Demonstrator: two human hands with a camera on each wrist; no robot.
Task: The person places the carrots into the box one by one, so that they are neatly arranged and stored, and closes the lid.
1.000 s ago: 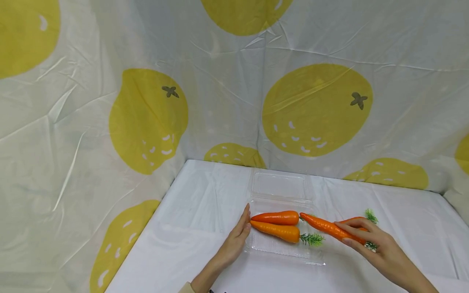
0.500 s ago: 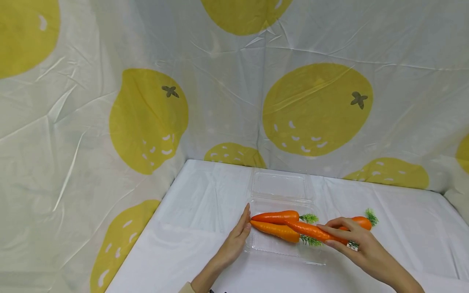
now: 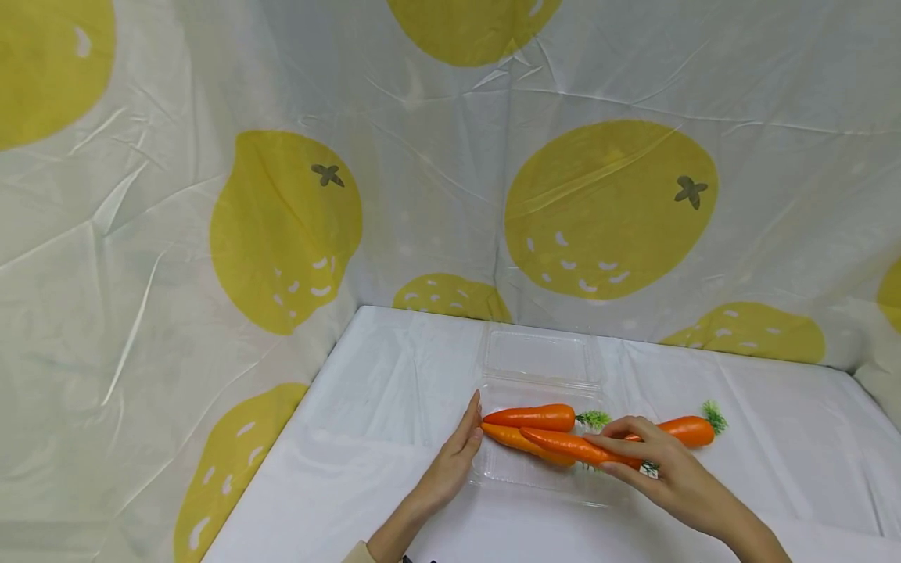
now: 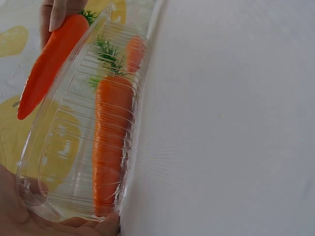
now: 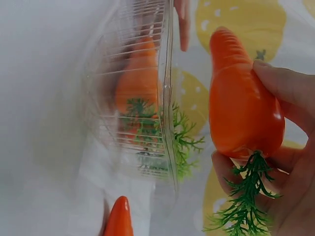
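Observation:
My right hand [image 3: 672, 473] grips an orange carrot [image 3: 563, 444] by its thick end, its tip pointing left. In the head view this carrot overlaps a clear plastic container [image 3: 531, 481]; the left wrist view shows the held carrot [image 4: 51, 66] above the container's rim. Two carrots lie inside: a red-orange one [image 3: 531, 417] at the back and a lighter orange one [image 3: 501, 435], partly hidden, in front. My left hand [image 3: 446, 469] rests against the container's left end, fingers straight. In the right wrist view, green leaves [image 5: 243, 196] hang from the held carrot.
Another carrot [image 3: 691, 431] lies on the white cloth to the right, partly behind my right hand. The container's clear lid [image 3: 538, 356] is folded back towards the rear. A lemon-print curtain [image 3: 429, 195] rises along the back and left of the table [image 3: 366, 391].
My right hand has moved left with its carrot, from right of the container to over the carrots inside. My left hand stays at the container's left end.

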